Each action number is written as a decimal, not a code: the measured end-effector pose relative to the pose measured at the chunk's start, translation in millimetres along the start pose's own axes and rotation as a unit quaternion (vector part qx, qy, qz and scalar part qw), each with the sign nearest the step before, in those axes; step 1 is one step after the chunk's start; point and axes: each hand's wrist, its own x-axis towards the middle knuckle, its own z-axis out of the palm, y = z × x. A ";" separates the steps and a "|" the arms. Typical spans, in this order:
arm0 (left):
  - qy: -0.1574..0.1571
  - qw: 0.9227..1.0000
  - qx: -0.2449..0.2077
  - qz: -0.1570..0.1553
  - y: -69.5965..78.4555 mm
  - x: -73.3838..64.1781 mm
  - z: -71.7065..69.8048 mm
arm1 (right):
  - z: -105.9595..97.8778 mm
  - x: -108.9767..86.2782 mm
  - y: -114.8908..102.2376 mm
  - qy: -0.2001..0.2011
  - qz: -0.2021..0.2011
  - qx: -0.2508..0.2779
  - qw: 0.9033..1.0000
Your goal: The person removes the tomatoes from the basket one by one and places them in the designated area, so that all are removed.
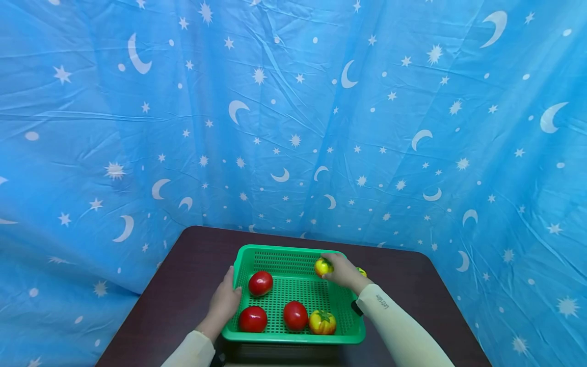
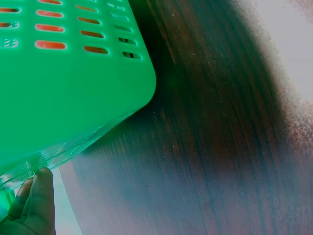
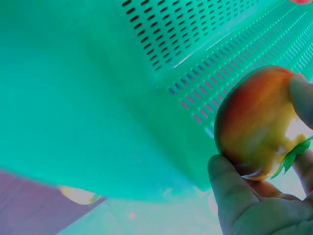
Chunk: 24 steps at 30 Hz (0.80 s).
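Observation:
A green plastic basket (image 1: pixel 293 338) with slotted walls stands on the table and holds several tomatoes. My left hand (image 1: pixel 224 300) is at its left side, thumb over the rim and fingers against the outside wall, where the fingertips (image 2: pixel 44 172) show. Over the basket's back right corner, my right hand (image 1: pixel 344 271) grips a yellow-and-red tomato (image 3: pixel 259 117) with green leaves, between thumb and fingers. Inside lie a red tomato (image 1: pixel 260 283) at the back left, another red tomato (image 1: pixel 252 319) at the front left, a third red tomato (image 1: pixel 295 316) and a yellow tomato (image 1: pixel 322 322) at the front.
Just outside the basket's right side, another yellow fruit (image 1: pixel 362 271) is on the table, partly hidden by my right hand. The dark brown table (image 1: pixel 183 275) has rounded back corners. Behind and beside it hangs a blue curtain (image 1: pixel 293 127) with moons and stars.

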 end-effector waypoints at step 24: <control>0.002 1.000 0.002 0.004 -2.7 0.8 0.7 | -22.2 1.2 23.1 0.058 0.043 0.072 0.995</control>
